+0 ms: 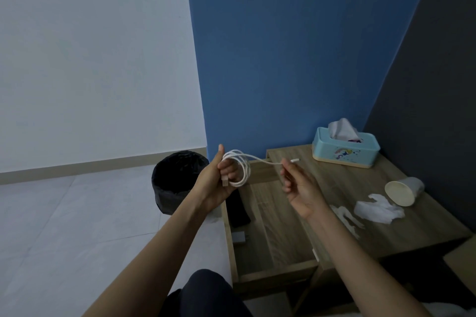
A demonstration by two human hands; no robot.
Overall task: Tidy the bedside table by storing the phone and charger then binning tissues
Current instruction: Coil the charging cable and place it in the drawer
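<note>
Cable: white charger cable [238,170] coiled in loops, likely so it fits the open drawer [270,226].
Left hand [221,183]: raised, palm up, grip closed around the coil.
Right hand [298,188]: pinching the cable's free end, drawn taut.
Phone [238,210]: already lying in the drawer.
Tissues [377,210]: crumpled on the desk [386,234].

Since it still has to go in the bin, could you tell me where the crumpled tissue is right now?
The crumpled tissue lies on the bedside table at the right, just left of the tipped paper cup.
</note>
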